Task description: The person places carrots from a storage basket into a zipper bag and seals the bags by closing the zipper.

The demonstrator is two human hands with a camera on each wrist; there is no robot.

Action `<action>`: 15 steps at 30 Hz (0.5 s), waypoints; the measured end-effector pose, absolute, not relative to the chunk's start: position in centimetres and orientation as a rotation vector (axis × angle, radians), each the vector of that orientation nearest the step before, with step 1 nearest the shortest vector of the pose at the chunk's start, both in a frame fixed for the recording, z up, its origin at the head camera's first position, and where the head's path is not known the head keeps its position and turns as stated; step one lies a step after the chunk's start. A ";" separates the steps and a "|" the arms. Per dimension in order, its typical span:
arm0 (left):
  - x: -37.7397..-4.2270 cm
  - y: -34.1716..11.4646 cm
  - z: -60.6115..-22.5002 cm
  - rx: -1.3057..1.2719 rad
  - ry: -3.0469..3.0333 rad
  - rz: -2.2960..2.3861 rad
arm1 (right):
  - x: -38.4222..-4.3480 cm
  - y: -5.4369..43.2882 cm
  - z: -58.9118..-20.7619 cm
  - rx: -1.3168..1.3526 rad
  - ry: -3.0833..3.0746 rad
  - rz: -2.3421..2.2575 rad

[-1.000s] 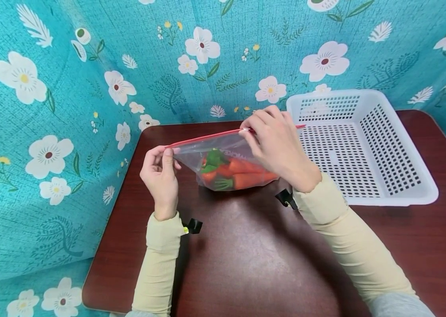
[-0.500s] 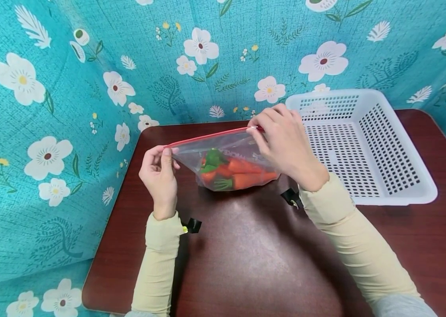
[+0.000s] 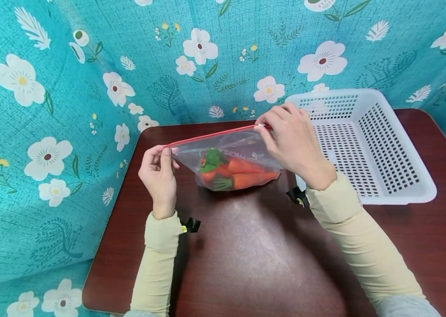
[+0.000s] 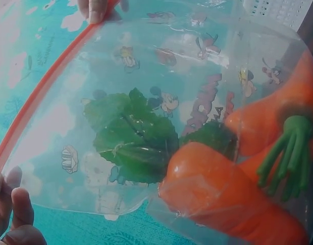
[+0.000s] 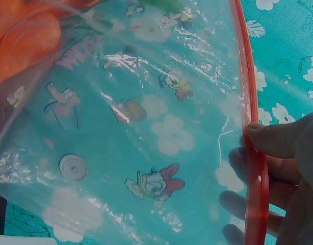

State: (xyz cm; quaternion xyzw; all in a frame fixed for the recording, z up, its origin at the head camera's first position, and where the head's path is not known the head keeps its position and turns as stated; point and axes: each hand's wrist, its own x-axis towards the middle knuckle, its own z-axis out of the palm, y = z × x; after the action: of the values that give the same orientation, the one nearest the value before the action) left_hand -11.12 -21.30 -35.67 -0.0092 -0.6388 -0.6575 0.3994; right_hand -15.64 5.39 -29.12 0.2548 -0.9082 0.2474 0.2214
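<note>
A clear zip bag [image 3: 191, 154] with a red zip strip and printed cartoon figures stands on the table, its top edge stretched between both hands. Inside lie several orange carrots [image 3: 246, 179] with green tops, and green leaves [image 4: 136, 138] show through the plastic. My left hand [image 3: 159, 176] pinches the left end of the red strip between thumb and fingers. Farther right along the strip, my right hand [image 3: 292, 143] pinches it at a small white slider [image 3: 261, 125]. In the right wrist view, the thumb lies on one side of the strip and the fingers behind it.
A white perforated plastic basket [image 3: 409, 193] stands on the right of the dark red wooden table [image 3: 239, 255], close behind my right hand. A turquoise flowered cloth [image 3: 231, 66] hangs along the back and left of the table.
My right hand has slid to the right along the red strip, moving the white slider with it. My left hand keeps its grip on the left end, and the carrots stay in place.
</note>
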 end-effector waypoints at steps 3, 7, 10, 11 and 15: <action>-11.2 -21.4 -35.7 -0.025 -1.620 -1.654 | -15.6 5.6 -29.1 0.695 -2.517 0.682; -11.2 -21.6 -35.9 -0.018 -1.622 -1.645 | -15.6 6.0 -29.1 0.689 -2.524 0.692; -11.2 -21.6 -35.9 -0.010 -1.626 -1.646 | -15.5 6.3 -29.1 0.682 -2.518 0.703; -11.2 -21.6 -35.9 -0.008 -1.626 -1.646 | -15.5 6.4 -29.1 0.679 -2.514 0.703; -11.1 -21.6 -35.9 0.004 -1.627 -1.649 | -15.5 6.8 -29.1 0.670 -2.495 0.706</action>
State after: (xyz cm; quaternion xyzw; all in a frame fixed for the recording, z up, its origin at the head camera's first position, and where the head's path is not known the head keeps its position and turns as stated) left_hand -11.13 -21.65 -35.87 0.0016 -0.6434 -0.6522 0.4008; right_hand -15.52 6.80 -29.11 0.2436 -0.9068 0.2565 0.2294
